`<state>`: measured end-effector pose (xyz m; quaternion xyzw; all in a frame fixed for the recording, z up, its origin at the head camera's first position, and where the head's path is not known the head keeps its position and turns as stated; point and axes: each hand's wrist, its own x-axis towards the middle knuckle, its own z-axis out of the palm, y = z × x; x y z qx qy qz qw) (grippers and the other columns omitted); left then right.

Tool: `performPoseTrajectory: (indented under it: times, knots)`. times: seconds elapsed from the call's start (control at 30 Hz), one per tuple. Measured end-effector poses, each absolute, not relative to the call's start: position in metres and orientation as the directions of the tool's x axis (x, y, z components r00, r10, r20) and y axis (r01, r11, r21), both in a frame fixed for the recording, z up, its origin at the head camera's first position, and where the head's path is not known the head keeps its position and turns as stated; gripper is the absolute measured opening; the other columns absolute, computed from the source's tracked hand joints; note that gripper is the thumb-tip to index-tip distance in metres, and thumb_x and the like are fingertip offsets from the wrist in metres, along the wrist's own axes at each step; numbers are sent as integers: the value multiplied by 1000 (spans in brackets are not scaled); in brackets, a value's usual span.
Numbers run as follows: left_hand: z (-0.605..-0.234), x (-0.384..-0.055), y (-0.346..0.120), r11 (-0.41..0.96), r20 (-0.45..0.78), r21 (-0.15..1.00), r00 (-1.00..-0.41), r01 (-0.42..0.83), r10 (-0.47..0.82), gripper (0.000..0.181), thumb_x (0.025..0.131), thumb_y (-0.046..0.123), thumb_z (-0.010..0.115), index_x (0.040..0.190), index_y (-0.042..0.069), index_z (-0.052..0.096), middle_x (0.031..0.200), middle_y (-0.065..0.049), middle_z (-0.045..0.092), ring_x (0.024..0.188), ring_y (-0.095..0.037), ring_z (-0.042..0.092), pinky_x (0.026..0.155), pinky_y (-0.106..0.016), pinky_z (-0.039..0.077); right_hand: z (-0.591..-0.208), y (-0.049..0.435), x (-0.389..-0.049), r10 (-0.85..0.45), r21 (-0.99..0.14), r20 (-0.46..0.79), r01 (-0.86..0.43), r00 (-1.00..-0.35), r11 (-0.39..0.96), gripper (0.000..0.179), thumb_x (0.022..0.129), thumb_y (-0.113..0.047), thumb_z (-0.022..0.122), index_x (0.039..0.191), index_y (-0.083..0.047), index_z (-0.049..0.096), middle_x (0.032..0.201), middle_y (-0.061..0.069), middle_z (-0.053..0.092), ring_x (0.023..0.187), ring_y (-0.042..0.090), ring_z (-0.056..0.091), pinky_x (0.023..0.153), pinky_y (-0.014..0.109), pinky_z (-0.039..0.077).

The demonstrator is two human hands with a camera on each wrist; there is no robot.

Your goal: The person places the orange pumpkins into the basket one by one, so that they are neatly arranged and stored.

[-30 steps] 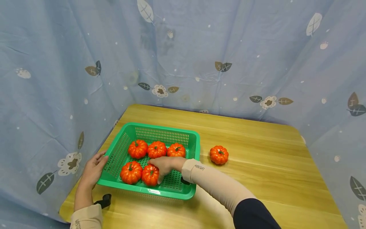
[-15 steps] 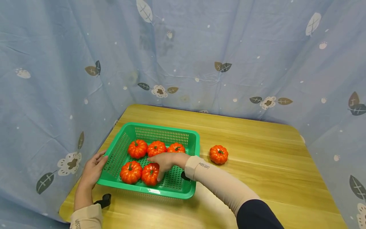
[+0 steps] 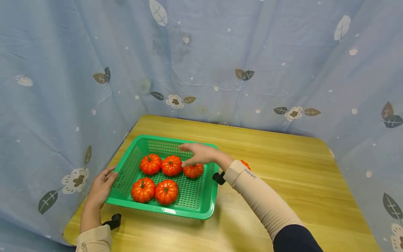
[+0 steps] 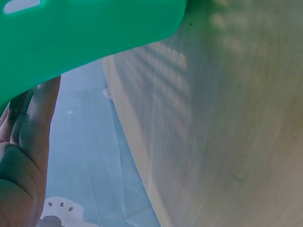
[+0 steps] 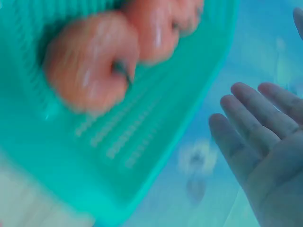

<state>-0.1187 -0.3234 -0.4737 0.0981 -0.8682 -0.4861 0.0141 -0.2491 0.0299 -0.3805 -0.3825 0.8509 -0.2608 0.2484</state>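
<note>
A green plastic basket (image 3: 163, 209) holds several small orange-red pumpkins. Three sit along its far side, and two, a left one (image 3: 143, 190) and a right one (image 3: 166, 192), lie nearer the front. My left hand (image 3: 100, 189) holds the basket's left rim; in the left wrist view its fingers (image 4: 40, 109) reach up behind the green edge. Over the back right of the basket hovers my right hand (image 3: 204, 154), fingers extended and holding nothing. It partly covers the far-right pumpkin (image 3: 193, 170). In the right wrist view the palm and straight fingers show beside the blurred basket.
Another pumpkin (image 3: 245, 164) lies on the wooden table (image 3: 283, 175) right of the basket, mostly hidden by the right forearm. Blue patterned curtains (image 3: 220, 63) surround the table at the back and sides. A black strap piece (image 3: 113, 222) sits at the left wrist.
My right hand has let go of the front-right pumpkin, lifted, and moved back and to the right. That pumpkin now shows fully. The left hand stays on the rim.
</note>
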Motion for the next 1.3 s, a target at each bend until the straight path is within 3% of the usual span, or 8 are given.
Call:
performPoseTrajectory:
  times: [0.07, 0.13, 0.23, 0.47, 0.63, 0.83, 1.07, 1.3]
  knots:
    - [-474, -119, -323, 509, -71, 847, -981, -155, -181, 62, 102, 41, 35, 149, 1, 26, 139, -32, 42, 117, -31, 50, 95, -51, 42, -380, 58, -259, -748, -692, -170, -462, -642, 554, 72, 90, -29, 66, 148, -7, 30, 150, 10, 38, 138, 25, 36, 112, 41, 32]
    - [-475, -119, -322, 494, -72, 856, -981, -152, -178, 63, 102, 42, 34, 149, 1, 25, 139, -33, 41, 123, -43, 43, 97, -58, 38, -383, 88, -267, -696, -729, -131, -407, -705, 550, 70, 91, -28, 65, 148, -7, 31, 149, 12, 39, 137, 28, 37, 111, 45, 33]
    - [-474, -118, -322, 490, -75, 858, -982, -153, -176, 63, 102, 42, 34, 149, 1, 24, 139, -34, 40, 124, -46, 41, 97, -61, 36, -392, 135, -275, -607, -748, -107, -338, -788, 571, 68, 92, -32, 63, 147, -8, 32, 147, 14, 42, 136, 31, 38, 109, 49, 34]
    - [-470, -116, -323, 497, -85, 854, -983, -155, -161, 64, 102, 43, 36, 150, 2, 23, 143, -37, 32, 129, -53, 32, 98, -68, 29, -422, 225, -264, -425, -804, -150, -140, -893, 578, 72, 94, -36, 60, 147, 1, 28, 147, 26, 35, 135, 42, 33, 107, 56, 32]
    - [-468, -118, -322, 504, -78, 851, -985, -145, -152, 65, 102, 43, 36, 150, 2, 23, 142, -38, 32, 128, -54, 32, 98, -69, 29, -448, 262, -246, -354, -818, -201, -42, -913, 573, 77, 94, -40, 57, 148, 2, 24, 148, 28, 30, 136, 45, 29, 107, 57, 31]
    - [-469, -119, -322, 493, -56, 860, -985, -130, -162, 62, 103, 40, 36, 149, 0, 24, 139, -37, 37, 125, -51, 37, 97, -66, 31, -473, 276, -229, -323, -830, -199, -17, -925, 558, 79, 94, -39, 58, 148, 5, 20, 151, 30, 23, 137, 49, 22, 108, 59, 27]
    - [-470, -121, -323, 487, -67, 862, -984, -141, -166, 64, 103, 42, 33, 150, 0, 22, 140, -36, 36, 127, -50, 35, 98, -65, 31, -493, 266, -225, -375, -873, -207, -1, -904, 487, 88, 90, -23, 67, 151, 2, 9, 156, 27, 7, 142, 47, 6, 114, 59, 11]
    - [-472, -121, -324, 482, -68, 864, -983, -143, -171, 63, 103, 41, 33, 149, 0, 23, 139, -34, 38, 126, -49, 36, 98, -65, 31, -510, 244, -225, -395, -866, -215, -12, -893, 499, 103, 80, -23, 77, 150, 4, 7, 156, 27, 5, 140, 50, 8, 113, 59, 14]
